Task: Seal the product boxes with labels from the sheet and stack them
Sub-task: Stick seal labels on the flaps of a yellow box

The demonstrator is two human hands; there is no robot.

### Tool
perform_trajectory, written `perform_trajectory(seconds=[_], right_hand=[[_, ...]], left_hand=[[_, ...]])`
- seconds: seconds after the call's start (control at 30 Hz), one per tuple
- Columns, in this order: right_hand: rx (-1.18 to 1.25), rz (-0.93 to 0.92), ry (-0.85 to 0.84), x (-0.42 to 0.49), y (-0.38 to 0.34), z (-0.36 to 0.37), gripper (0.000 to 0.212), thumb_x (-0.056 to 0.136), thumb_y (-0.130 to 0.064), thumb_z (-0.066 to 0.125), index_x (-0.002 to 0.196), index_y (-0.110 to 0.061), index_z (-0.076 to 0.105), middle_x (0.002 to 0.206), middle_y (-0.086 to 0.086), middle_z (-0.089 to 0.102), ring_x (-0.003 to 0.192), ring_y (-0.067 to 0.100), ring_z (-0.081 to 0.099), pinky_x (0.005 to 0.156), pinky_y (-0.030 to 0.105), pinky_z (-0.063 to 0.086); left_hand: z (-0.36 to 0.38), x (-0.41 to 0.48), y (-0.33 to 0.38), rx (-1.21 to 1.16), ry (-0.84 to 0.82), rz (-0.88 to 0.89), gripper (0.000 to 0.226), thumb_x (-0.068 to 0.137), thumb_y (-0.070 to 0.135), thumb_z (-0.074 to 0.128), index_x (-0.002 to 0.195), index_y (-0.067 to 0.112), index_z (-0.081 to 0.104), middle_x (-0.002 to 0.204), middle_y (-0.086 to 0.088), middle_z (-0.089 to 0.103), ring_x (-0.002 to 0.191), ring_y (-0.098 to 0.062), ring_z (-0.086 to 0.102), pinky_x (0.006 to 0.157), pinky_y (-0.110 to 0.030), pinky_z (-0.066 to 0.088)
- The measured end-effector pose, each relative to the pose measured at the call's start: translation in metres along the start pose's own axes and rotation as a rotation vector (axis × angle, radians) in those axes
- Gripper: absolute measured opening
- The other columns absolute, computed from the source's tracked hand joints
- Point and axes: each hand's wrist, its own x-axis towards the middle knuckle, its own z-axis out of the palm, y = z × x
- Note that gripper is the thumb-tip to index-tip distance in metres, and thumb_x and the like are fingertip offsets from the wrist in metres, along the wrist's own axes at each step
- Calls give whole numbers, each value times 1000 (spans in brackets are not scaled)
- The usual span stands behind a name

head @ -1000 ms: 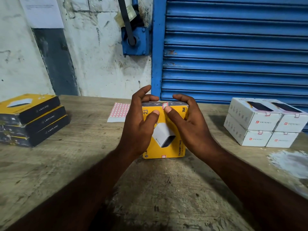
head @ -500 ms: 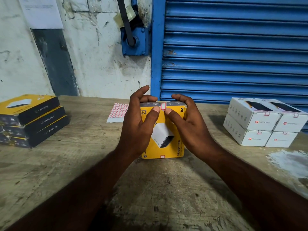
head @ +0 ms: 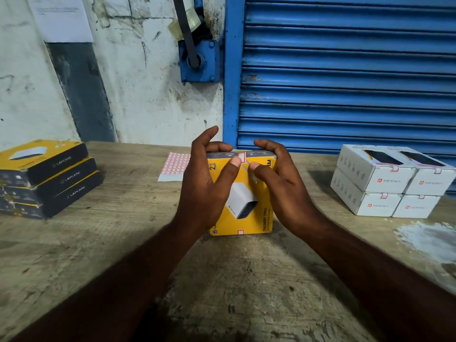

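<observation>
Yellow product box [head: 249, 218] stands on its lower edge on the wooden table [head: 222, 280] between my two hands, printed face toward me, its longer side running upward. My left hand [head: 207, 191] curls round its left side, fingers over the top, thumb pressing just beside the small red-bordered label [head: 242, 157] folded across the top front edge. My right hand [head: 278, 188] grips the right side likewise, its thumb just the other side of that label. The label sheet [head: 175, 166] lies just beyond my left fingers. The stack of matching boxes [head: 49, 178] lies flat, well to the left of my left hand, so I judge that hand nearer for stacking. The white boxes [head: 392, 181] sit well right of my right hand.
</observation>
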Motion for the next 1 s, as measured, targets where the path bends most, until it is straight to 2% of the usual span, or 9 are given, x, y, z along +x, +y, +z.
perform_trajectory(seconds=[0.13,0.23,0.33,0.47,0.53,0.6,0.77,0.9,1.0], right_hand=[[28,-4,-5,-1,0,1,38,99,-5,56,135,-14,48,100,-1,67,86,-1,66,77,14,50],[51,7,10,-1,-1,3,39,99,-10,59,136,-15,47,99,-1,68,83,0,67,74,15,52],[-13,-21,58,-1,0,5,39,96,-16,65,132,-17,50,102,-8,67,83,-4,67,73,13,52],[-59,-44,91,-2,2,6,39,94,-18,68,130,-18,51,100,-13,66,84,-6,67,72,12,51],[-48,-41,82,-2,3,5,37,96,-13,65,130,-16,51,97,-12,66,82,-7,66,71,11,50],[-42,-35,57,-2,3,4,36,98,-8,61,131,-13,50,99,-10,65,82,-7,65,72,10,50],[-5,-26,41,-1,5,3,34,98,-4,58,131,-9,49,105,-4,66,86,-3,66,77,14,51],[7,-35,47,-1,5,3,35,97,-12,62,130,-12,50,102,-9,66,86,-3,67,75,14,51],[-13,-59,76,-1,6,5,36,94,-21,67,127,-17,53,94,-19,67,85,-6,67,73,12,51]], left_hand=[[1,-1,2,44,29,4,64,89,32,67,145,17,40,115,8,63,106,-1,63,90,-12,47],[1,0,0,21,0,-2,62,88,22,61,146,14,39,117,2,62,104,0,62,88,-9,44],[1,-1,-1,-2,-26,-9,62,86,16,54,146,15,38,120,-1,62,106,-4,62,91,-14,45],[1,-2,1,-31,-30,-7,61,88,28,53,146,20,39,118,3,62,110,-10,62,97,-28,49],[1,-2,2,-35,-25,-4,64,86,40,53,145,20,39,118,4,62,110,-9,62,97,-25,48],[1,-2,2,-17,-13,4,66,86,44,56,145,18,40,117,4,63,110,-8,62,95,-19,47],[3,-2,2,56,33,16,62,90,30,66,145,16,41,114,6,63,106,-1,62,89,-9,44],[2,-2,1,32,0,26,60,89,21,57,146,15,39,116,2,62,108,-6,61,93,-16,46],[2,-3,2,3,-11,25,58,91,30,55,145,18,39,117,2,62,109,-10,62,95,-21,47]])
